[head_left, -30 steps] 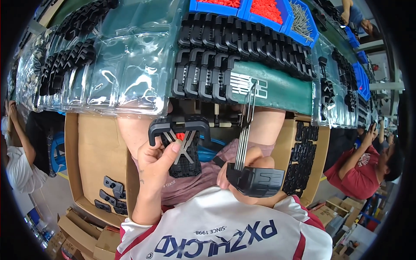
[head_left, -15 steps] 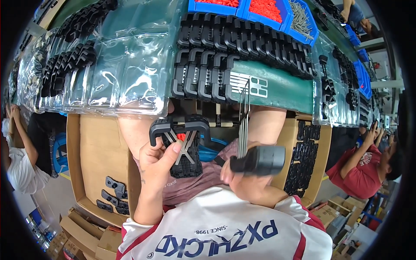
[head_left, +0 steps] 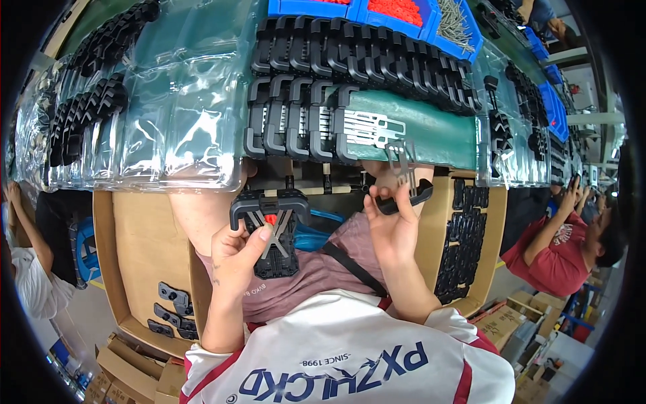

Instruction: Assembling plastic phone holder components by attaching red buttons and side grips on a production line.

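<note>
My left hand (head_left: pixel 237 252) is closed around a black plastic holder (head_left: pixel 277 264) with a curved, hook-ended top bar. Thin metal strips cross in an X on its front, with a small red piece (head_left: pixel 270 219) where they meet. To the right, my right hand (head_left: pixel 396 232) pinches a black hooked part (head_left: pixel 418 196) near the bench's front edge. A flat metal forked strip (head_left: pixel 402 161) stands up from that part, slightly blurred. Just beyond it, silver slotted metal plates (head_left: pixel 373 128) lie on the green bench top (head_left: pixel 444 131).
Several black holders (head_left: pixel 296 124) stand in rows on the bench, behind them blue bins (head_left: pixel 434 30) of red pieces and metal pins. Clear plastic trays (head_left: pixel 195 128) flank the rows. Cardboard boxes (head_left: pixel 138 249) with black parts stand beside my legs. Other people sit on both sides.
My right hand has moved away from my body toward the bench edge and turned the hooked part with its metal strip. My left hand keeps its hold on the holder. The view has shifted slightly.
</note>
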